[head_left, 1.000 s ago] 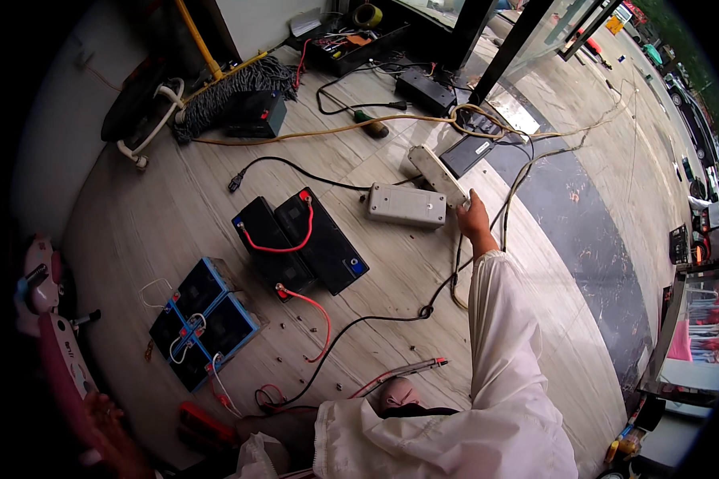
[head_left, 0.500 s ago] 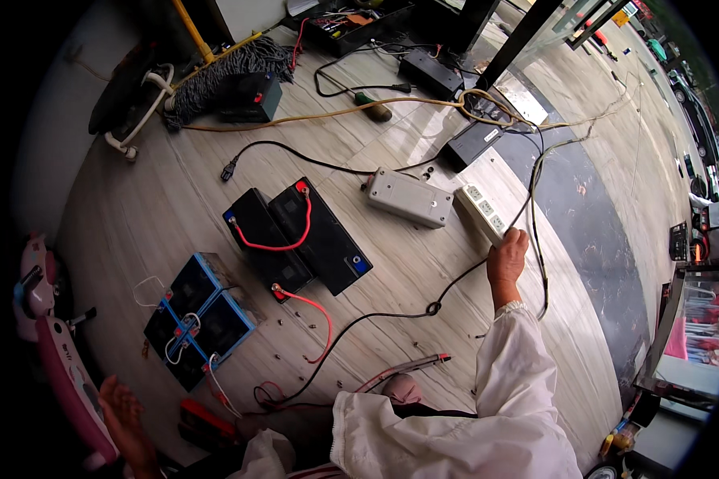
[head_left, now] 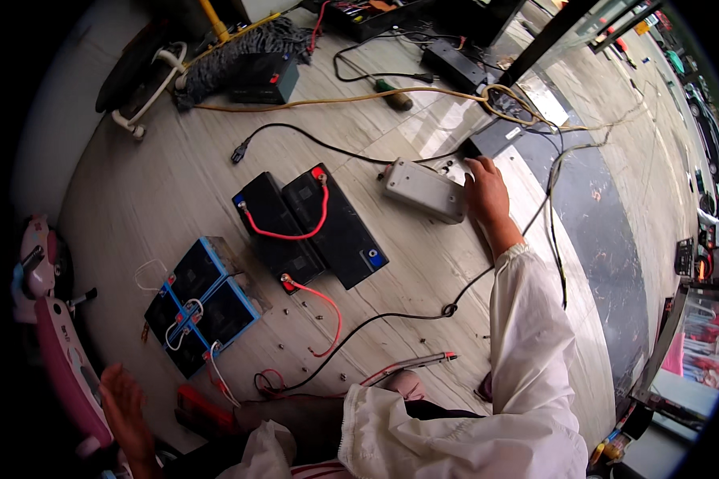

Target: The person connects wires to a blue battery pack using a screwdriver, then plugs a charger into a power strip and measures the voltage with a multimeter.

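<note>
My right hand (head_left: pixel 488 196) reaches out at the right end of a grey box (head_left: pixel 423 190), palm down, fingers extended and slightly bent. The white power strip is hidden beneath this hand and forearm; whether my fingers touch it cannot be made out. My left hand (head_left: pixel 125 407) hangs at the lower left, open and with nothing in it. Two black batteries (head_left: pixel 335 227) stand side by side in the middle, bridged by a red cable (head_left: pixel 284 236). Nearer me sits a blue-edged group of batteries (head_left: pixel 202 303) joined by short white wires.
A black power cord (head_left: pixel 311 146) lies beyond the batteries. Another cable (head_left: pixel 450 310) has a knot. A screwdriver (head_left: pixel 395 95), mop (head_left: pixel 252 56) and open toolbox (head_left: pixel 371 17) are at the back. Loose screws dot the floor. A pink ride-on toy (head_left: pixel 64 351) stands at left.
My right hand has moved forward from the near end of the power strip to beside the grey box, covering the strip. The view has shifted slightly. My left hand stays low at left.
</note>
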Motion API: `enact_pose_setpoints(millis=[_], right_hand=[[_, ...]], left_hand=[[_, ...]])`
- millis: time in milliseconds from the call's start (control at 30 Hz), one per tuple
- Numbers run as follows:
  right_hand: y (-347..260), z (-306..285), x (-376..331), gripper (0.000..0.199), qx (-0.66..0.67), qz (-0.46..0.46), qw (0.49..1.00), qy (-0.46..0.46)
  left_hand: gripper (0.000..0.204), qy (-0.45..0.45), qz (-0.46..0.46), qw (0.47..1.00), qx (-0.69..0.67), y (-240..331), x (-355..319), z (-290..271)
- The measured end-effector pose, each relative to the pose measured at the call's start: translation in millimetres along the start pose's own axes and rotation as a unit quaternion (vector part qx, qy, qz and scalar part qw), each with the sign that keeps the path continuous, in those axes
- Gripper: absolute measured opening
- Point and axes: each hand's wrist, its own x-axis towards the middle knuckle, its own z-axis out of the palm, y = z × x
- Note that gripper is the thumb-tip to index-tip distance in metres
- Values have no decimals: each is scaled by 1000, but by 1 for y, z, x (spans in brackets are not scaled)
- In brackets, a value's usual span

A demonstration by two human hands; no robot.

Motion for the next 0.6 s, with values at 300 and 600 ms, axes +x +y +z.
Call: enact_pose_setpoints(millis=[300, 600], right_hand=[[-59, 96, 98, 29, 180, -87, 957, -211], [-172, 152, 109, 24, -8, -159, 945, -285]], left_hand=[[48, -1, -31, 999, 36, -6, -32, -11], [52, -23, -39, 998, 47, -3, -54, -2]])
